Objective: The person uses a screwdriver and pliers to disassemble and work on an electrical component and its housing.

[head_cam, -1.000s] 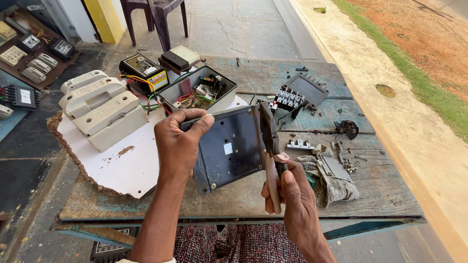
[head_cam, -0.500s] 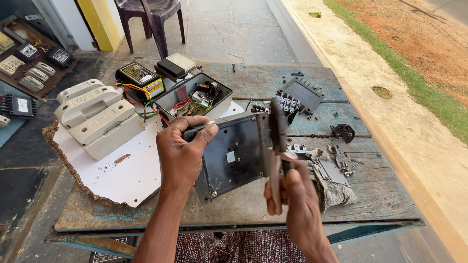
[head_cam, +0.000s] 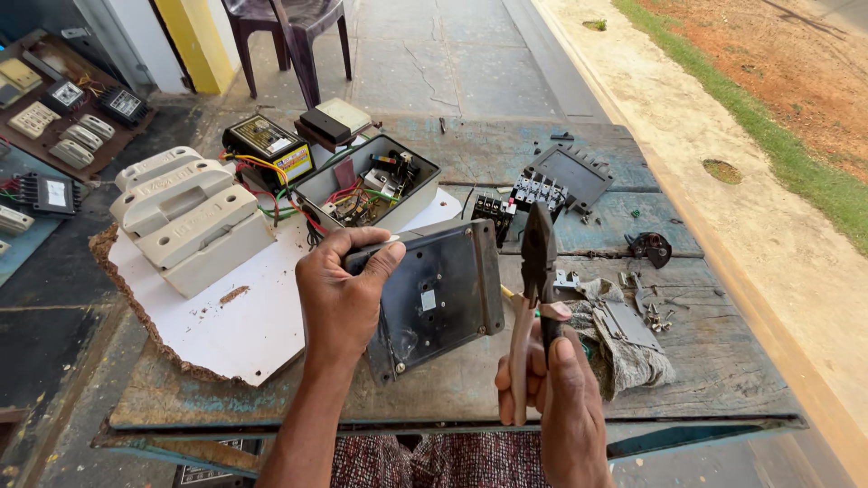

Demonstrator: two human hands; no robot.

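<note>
A person seated at a weathered wooden workbench [head_cam: 434, 398] grips a dark metal cover plate [head_cam: 443, 294] in the left hand [head_cam: 344, 298], fingers curled over its upper edge and the plate tilted up off the bench toward the camera. The right hand [head_cam: 556, 398] is closed around the pale handles of a pair of combination pliers [head_cam: 535, 298], held upright with the dark nose pointing up, just beside the plate's right edge (whether nose and plate touch cannot be told).

Behind the plate sits an open grey electrical enclosure [head_cam: 366, 185] packed with red, yellow and green wiring, resting on a white board with ragged brown edges [head_cam: 226, 316]. Cream-coloured fuse carriers [head_cam: 185, 217] are stacked on the board's left part. A yellow-and-black meter box [head_cam: 268, 147] stands near the enclosure, at the bench's far edge. To the right lie a black terminal block [head_cam: 533, 190], a grey lid [head_cam: 571, 173], a crumpled cloth [head_cam: 624, 348] and scattered screws [head_cam: 655, 316]. A plastic chair [head_cam: 289, 36] stands on the pavement beyond.
</note>
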